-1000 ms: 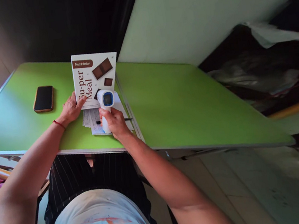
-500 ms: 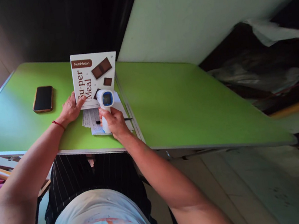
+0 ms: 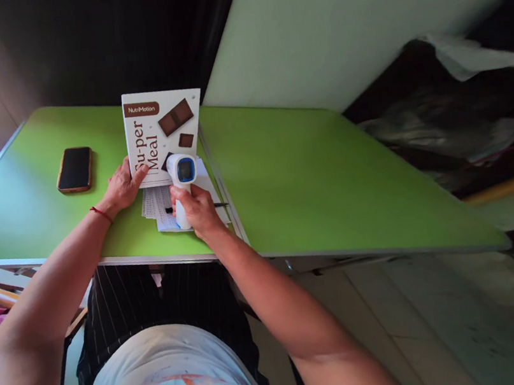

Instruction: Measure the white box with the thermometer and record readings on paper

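Observation:
My left hand [image 3: 123, 184] grips the lower left edge of a white box [image 3: 144, 145] printed with brown chocolate pieces and the words "NutriMotion" and "Su-per Meal", its thumb on the front face. The box stands upright on the green table. Wrapped around the handle of a white infrared thermometer [image 3: 181, 211] is my right hand [image 3: 200, 210]. The thermometer's blue-rimmed screen faces me, and its head covers the box's lower right part. Beneath my right hand lie papers with handwriting [image 3: 163, 219] and a dark pen [image 3: 221, 205], partly hidden by the hand.
A phone [image 3: 74, 169] with a dark screen and brown case lies on the left part of the green table [image 3: 312, 171]. Behind the table stand a dark panel [image 3: 109, 41] and a pale wall [image 3: 309, 24]. Plastic-wrapped items [image 3: 451, 131] are at the right.
Almost nothing differs. The thermometer's screen looks darker and bluer than before, while both hands and the box keep their places.

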### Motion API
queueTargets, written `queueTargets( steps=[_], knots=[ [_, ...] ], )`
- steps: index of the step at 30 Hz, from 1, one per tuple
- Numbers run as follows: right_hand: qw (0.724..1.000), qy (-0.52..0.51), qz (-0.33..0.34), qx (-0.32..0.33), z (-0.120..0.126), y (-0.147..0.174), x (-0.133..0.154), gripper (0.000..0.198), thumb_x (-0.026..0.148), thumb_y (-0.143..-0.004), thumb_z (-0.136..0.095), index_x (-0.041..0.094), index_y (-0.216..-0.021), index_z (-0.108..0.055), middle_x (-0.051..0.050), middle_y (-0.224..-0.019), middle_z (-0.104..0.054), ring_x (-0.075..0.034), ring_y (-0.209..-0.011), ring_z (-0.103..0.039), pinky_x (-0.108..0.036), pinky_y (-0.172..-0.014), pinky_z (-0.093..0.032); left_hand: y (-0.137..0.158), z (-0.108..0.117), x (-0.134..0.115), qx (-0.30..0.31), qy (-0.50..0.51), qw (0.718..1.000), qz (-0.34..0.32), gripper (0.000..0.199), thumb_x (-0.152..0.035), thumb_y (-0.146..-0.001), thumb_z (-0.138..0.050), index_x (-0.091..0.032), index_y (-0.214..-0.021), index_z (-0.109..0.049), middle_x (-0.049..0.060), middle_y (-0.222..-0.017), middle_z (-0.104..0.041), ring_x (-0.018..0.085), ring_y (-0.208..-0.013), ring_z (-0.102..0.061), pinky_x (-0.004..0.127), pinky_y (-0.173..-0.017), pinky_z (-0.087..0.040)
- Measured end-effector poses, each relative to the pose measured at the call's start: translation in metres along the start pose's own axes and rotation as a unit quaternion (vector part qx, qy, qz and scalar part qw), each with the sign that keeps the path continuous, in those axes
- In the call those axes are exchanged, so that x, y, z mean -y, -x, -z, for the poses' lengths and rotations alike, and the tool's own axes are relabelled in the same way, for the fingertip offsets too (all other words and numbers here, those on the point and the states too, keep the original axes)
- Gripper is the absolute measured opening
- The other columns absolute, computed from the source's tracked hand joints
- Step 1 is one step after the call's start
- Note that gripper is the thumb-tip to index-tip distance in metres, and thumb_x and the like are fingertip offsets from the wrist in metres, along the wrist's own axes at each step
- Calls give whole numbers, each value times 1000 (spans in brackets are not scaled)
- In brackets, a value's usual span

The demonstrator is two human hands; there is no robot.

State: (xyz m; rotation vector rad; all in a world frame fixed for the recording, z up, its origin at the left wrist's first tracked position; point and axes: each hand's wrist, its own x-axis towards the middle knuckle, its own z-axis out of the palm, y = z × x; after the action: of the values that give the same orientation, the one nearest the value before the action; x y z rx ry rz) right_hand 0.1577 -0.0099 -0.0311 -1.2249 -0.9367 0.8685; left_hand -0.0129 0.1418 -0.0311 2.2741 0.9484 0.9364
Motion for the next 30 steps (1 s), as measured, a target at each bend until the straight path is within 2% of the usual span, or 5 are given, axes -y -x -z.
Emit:
queueTargets(
  steps=[6, 12, 19, 25, 30],
  knots=[
    [1000, -11, -19, -2, -2, 1, 5, 39, 61, -76, -81, 26, -82, -64, 6, -61, -58, -13, -51, -53, -30, -52, -47, 2, -2, -1, -21, 13, 1000, 11, 77, -88, -102, -43, -26, -139, -68, 14, -137, -77, 39, -132, -72, 58, -114, -57],
    [1000, -4, -19, 0, -2, 1, 9, 35, 57, -76, -80, 26, -81, -63, 6, -61, -57, -14, -52, -54, -31, -52, -47, 2, 0, -2, -19, 10, 1000, 20, 75, -89, -101, -44, -28, -137, -69, 13, -136, -78, 39, -130, -72, 58, -113, -58],
    [1000, -17, -5, 8, -3, 2, 9, 39, 60, -77, -81, 27, -82, -62, 8, -61, -57, -14, -50, -54, -31, -52, -46, 2, 7, -4, 1, -16, 999, 37, 85, -93, -99, -38, -23, -136, -68, 17, -137, -77, 42, -129, -73, 60, -112, -58],
    [999, -28, -14, 26, -3, 3, 12, 41, 61, -75, -83, 26, -84, -63, 7, -63, -58, -14, -53, -56, -31, -53, -47, 2, 9, -6, 2, -18, 999, 30, 84, -92, -99, -38, -22, -136, -67, 18, -139, -77, 42, -130, -73, 59, -112, -58],
    [998, -53, -7, 33, -3, 4, 17, 49, 69, -71, -84, 26, -80, -62, 6, -62, -57, -14, -52, -53, -31, -51, -47, 3, 10, -6, -1, -12, 999, 40, 81, -92, -99, -41, -24, -133, -67, 17, -135, -78, 42, -126, -73, 61, -110, -58]
  ],
)
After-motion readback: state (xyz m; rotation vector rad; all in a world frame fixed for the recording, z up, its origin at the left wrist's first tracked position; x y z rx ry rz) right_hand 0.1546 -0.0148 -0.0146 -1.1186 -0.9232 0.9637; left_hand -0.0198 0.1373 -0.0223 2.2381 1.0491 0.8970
